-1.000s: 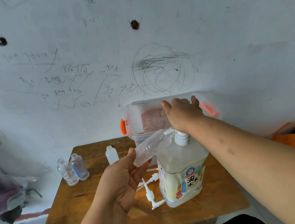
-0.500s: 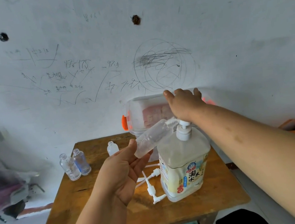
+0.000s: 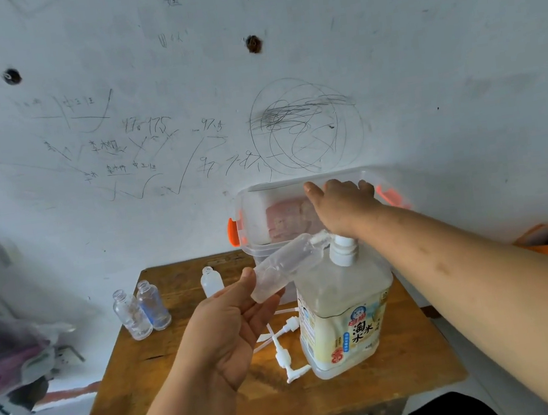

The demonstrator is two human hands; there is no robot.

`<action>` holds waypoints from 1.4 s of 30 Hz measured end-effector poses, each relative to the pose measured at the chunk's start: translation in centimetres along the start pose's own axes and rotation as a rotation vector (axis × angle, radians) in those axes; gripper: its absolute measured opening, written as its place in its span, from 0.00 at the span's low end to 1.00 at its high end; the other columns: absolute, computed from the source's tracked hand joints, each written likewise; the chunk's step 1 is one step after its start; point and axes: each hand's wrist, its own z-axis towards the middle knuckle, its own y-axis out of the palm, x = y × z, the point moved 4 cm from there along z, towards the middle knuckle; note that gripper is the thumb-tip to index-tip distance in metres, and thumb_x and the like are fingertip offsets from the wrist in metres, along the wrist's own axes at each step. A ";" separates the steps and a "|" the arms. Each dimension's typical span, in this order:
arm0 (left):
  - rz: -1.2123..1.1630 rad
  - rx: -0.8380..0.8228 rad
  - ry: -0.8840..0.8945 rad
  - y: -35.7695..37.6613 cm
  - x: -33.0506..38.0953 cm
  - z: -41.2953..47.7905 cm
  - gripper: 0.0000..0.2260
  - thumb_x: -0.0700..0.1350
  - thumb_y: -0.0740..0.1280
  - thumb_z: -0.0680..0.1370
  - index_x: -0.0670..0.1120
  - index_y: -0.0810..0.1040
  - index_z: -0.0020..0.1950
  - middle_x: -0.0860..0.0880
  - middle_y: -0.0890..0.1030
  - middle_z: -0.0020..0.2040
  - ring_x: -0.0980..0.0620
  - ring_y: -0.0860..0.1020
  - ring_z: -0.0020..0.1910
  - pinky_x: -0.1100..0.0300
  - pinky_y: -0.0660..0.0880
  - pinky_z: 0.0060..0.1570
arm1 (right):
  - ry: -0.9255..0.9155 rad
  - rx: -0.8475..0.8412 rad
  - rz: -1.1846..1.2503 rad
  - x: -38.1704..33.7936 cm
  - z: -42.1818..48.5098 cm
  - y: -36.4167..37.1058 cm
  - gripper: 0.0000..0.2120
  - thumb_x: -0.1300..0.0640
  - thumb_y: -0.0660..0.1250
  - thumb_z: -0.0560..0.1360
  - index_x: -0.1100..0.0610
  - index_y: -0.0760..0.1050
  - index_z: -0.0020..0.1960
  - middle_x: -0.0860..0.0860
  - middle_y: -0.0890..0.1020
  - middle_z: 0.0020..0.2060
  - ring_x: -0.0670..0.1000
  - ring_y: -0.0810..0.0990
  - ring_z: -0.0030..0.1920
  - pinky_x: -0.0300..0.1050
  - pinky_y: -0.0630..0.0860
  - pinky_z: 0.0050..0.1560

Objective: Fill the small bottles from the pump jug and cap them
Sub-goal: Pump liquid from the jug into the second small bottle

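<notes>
Head view, only one I've got. Left hand (image 3: pixel 235 326) grips a small clear bottle (image 3: pixel 285 268) by its base, thumb on top, fingers underneath. The bottle is tilted, mouth up and right, meeting the spout of the pump jug (image 3: pixel 343 316). I can't see liquid inside it; too blurred.

Right hand (image 3: pixel 343 207) lies palm down on the white pump head (image 3: pixel 341 250), fingers spread forward, not curled round anything. How far the pump is pressed I can't tell.

The jug stands upright on the wooden table (image 3: pixel 169 375), right of centre, near the front edge. Pale liquid fills roughly its lower part, with a yellow label facing me.

Just left of the jug's base, loose white pump caps (image 3: pixel 285 350) with dip tubes lie flat on the tabletop.

Two clear uncapped bottles (image 3: pixel 142 309) stand touching each other near the table's left edge. One white uncapped bottle (image 3: pixel 211 280) stands toward the back edge, apart from that pair.

A clear storage box (image 3: pixel 266 215) with orange latches sits at the back right corner against the scribbled wall (image 3: pixel 253 106), something pink inside. The right hand partly hides it.
</notes>
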 end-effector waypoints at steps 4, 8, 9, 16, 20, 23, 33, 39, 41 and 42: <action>-0.005 -0.015 0.021 0.6 0.7 -0.6 0.10 0.40 0.67 0.77 0.36 0.78 0.55 0.38 0.85 0.47 0.42 0.86 0.43 0.55 0.83 0.35 | 0.011 0.051 0.003 -0.2 0.7 -1.3 0.28 0.37 0.43 0.78 0.56 0.67 0.64 0.61 0.70 0.63 0.65 0.67 0.65 0.63 0.62 0.67; -0.004 -0.013 0.026 0.6 0.9 -0.5 0.10 0.40 0.67 0.77 0.37 0.78 0.55 0.38 0.85 0.47 0.42 0.86 0.43 0.56 0.83 0.34 | 0.002 0.001 -0.071 -0.7 0.4 -0.6 0.24 0.57 0.50 0.79 0.47 0.51 0.74 0.60 0.67 0.63 0.65 0.66 0.64 0.60 0.64 0.62; -0.007 -0.017 0.025 0.6 0.8 -0.4 0.10 0.40 0.67 0.77 0.36 0.78 0.55 0.38 0.85 0.48 0.42 0.86 0.44 0.56 0.83 0.34 | 0.020 0.014 -0.030 -0.7 0.4 -0.6 0.27 0.60 0.50 0.78 0.47 0.49 0.74 0.60 0.67 0.62 0.65 0.66 0.63 0.59 0.64 0.62; -0.027 -0.032 0.007 0.2 0.1 0.5 0.09 0.40 0.67 0.77 0.36 0.78 0.54 0.37 0.85 0.48 0.41 0.85 0.45 0.54 0.83 0.38 | -0.008 0.015 -0.141 0.0 1.3 0.4 0.27 0.61 0.50 0.77 0.48 0.51 0.75 0.59 0.67 0.63 0.65 0.67 0.64 0.58 0.64 0.62; -0.021 -0.011 -0.008 0.0 -0.2 0.6 0.10 0.40 0.67 0.77 0.35 0.78 0.55 0.37 0.85 0.47 0.42 0.86 0.44 0.54 0.83 0.39 | 0.050 -0.053 -0.155 0.5 1.7 2.1 0.28 0.57 0.50 0.76 0.48 0.51 0.75 0.60 0.67 0.63 0.67 0.64 0.65 0.60 0.64 0.62; -0.016 0.004 -0.018 -0.1 -0.3 0.3 0.10 0.40 0.67 0.77 0.35 0.77 0.55 0.37 0.85 0.47 0.41 0.86 0.44 0.52 0.83 0.41 | 0.060 -0.051 -0.104 0.5 1.5 2.0 0.26 0.54 0.48 0.76 0.50 0.54 0.74 0.61 0.67 0.64 0.67 0.65 0.65 0.60 0.63 0.63; -0.016 -0.011 0.003 0.6 0.8 -0.6 0.11 0.40 0.67 0.77 0.36 0.78 0.56 0.37 0.85 0.48 0.41 0.86 0.43 0.55 0.83 0.34 | 0.038 -0.021 -0.095 -0.2 1.6 0.0 0.26 0.48 0.43 0.77 0.45 0.50 0.75 0.59 0.66 0.66 0.67 0.62 0.67 0.61 0.60 0.66; -0.023 -0.028 -0.007 0.4 0.2 0.2 0.10 0.40 0.67 0.77 0.36 0.78 0.55 0.37 0.85 0.48 0.40 0.85 0.45 0.51 0.83 0.41 | 0.097 -0.028 -0.052 0.4 1.8 0.3 0.30 0.57 0.49 0.77 0.43 0.41 0.76 0.61 0.60 0.71 0.69 0.55 0.71 0.66 0.55 0.70; -0.023 -0.022 -0.006 0.3 0.1 0.3 0.10 0.41 0.67 0.77 0.36 0.78 0.54 0.37 0.85 0.48 0.41 0.85 0.45 0.51 0.82 0.41 | 0.098 -0.025 -0.055 0.7 1.9 1.0 0.28 0.55 0.47 0.78 0.47 0.44 0.77 0.61 0.62 0.70 0.68 0.57 0.71 0.65 0.56 0.70; -0.020 -0.016 -0.006 0.3 0.0 0.4 0.09 0.41 0.67 0.77 0.36 0.78 0.54 0.37 0.85 0.47 0.41 0.85 0.45 0.52 0.82 0.41 | 0.109 -0.010 -0.024 0.7 1.7 1.2 0.26 0.54 0.47 0.79 0.49 0.48 0.76 0.61 0.64 0.69 0.68 0.60 0.70 0.64 0.58 0.69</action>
